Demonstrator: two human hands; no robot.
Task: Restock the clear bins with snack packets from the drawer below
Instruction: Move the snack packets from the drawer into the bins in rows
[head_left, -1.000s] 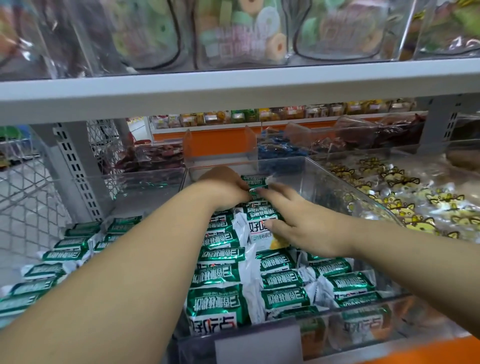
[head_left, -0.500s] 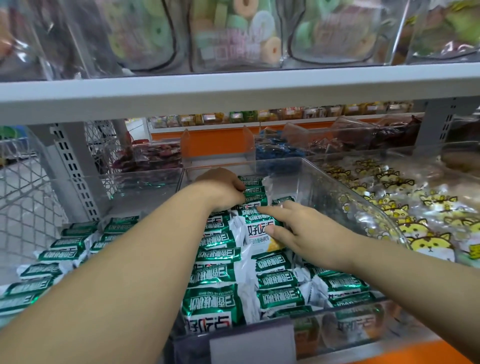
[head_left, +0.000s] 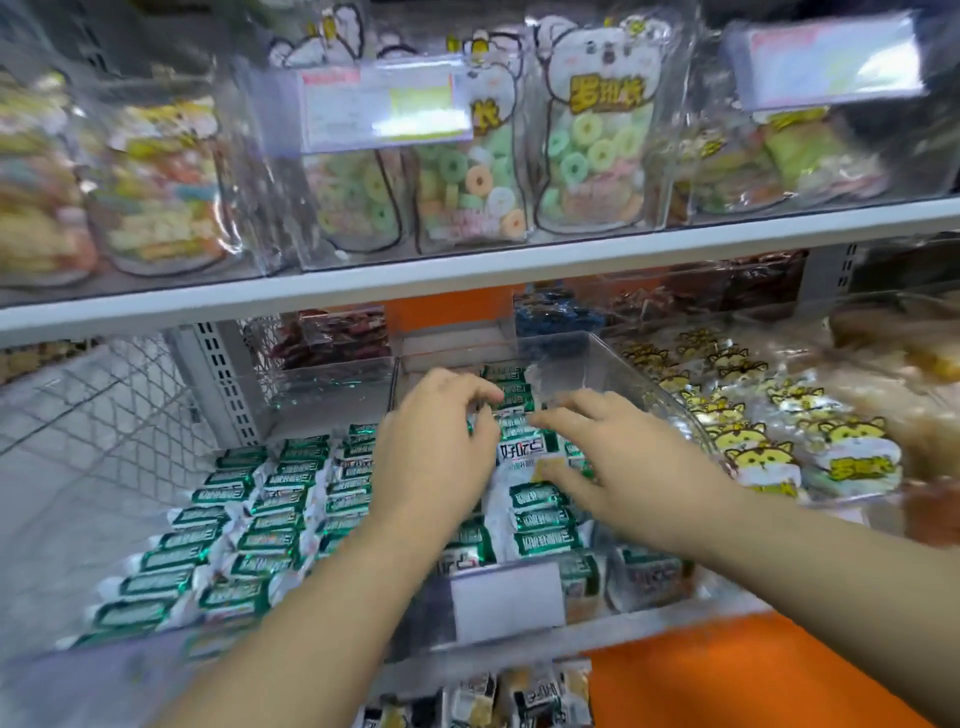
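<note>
While the left hand (head_left: 436, 452) curls, grip unclear, the white packet (head_left: 519, 456) lies crosswise at its three o'clock, touched by straight fingers of the right hand (head_left: 618, 457).

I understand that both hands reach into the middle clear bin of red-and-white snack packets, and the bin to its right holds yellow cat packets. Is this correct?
Not quite. In the head view the middle clear bin holds green-and-white snack packets, not red. The rest stands: left hand and right hand reach into it, and yellow cat packets lie to its right.
</note>
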